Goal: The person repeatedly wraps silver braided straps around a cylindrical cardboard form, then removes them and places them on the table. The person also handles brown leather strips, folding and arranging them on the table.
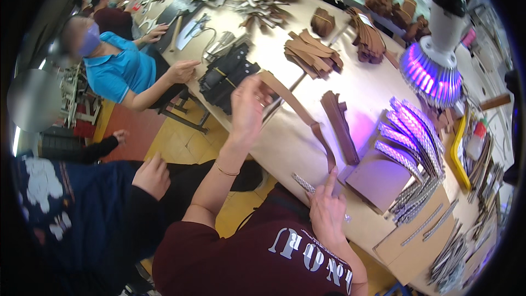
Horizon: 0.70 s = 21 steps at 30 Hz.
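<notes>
Brown strap [296, 107]: this part was positioned above the near side of the counter [287, 151], running slantwise between the two hands. The left hand [247, 108] was raised near the counter edge; its grip was pinching the upper end of the strap. The right hand [327, 211] was lower, index finger extended and touching the lower end. Whether the right grip was pressed together on the strap could not be told. A short patterned strip [302, 182] projected to the left from beside the right hand.

Adjacent items were arranged as follows. A brown strip bundle [339, 129] lay just right of the strap. Farther right, a tan block [378, 181] stood beside a group of silvery patterned strips [408, 131], lit violet by a lamp [433, 74]. A yellow tray [459, 156] was located beyond these. A loose pile of brown strips [311, 55] lay farther back. A black bundle [227, 77], secured with a yellow band, lay beyond the left hand. A co-worker in a blue shirt [123, 68] was seated at the left side of the counter.
</notes>
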{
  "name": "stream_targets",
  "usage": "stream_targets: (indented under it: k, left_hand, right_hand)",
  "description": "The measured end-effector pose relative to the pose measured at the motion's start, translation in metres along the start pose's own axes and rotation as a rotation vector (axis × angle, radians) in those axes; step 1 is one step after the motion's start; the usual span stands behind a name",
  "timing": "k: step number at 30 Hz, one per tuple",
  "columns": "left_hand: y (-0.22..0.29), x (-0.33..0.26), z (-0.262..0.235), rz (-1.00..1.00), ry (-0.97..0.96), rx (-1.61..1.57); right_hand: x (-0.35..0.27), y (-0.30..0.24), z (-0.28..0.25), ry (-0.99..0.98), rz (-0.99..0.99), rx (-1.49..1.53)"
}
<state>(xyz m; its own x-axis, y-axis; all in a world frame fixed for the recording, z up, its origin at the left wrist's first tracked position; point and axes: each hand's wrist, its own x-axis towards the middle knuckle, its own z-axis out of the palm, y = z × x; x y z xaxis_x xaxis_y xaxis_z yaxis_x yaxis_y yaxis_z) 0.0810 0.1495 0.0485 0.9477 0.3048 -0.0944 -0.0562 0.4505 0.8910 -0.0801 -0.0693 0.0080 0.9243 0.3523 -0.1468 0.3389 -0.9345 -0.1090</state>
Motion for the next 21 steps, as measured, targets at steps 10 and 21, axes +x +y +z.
stream_targets:
  k: [10, 21]
  left_hand:
    - [0.053, -0.047, 0.047, 0.691, -0.037, 0.181]
    - [-0.036, -0.131, 0.106, 0.888, -0.661, 0.49]
  right_hand:
    - [0.002, 0.011, -0.037, 0.04, 0.015, 0.265]
    - [-0.036, 0.06, -0.108, 0.636, 0.321, 1.477]
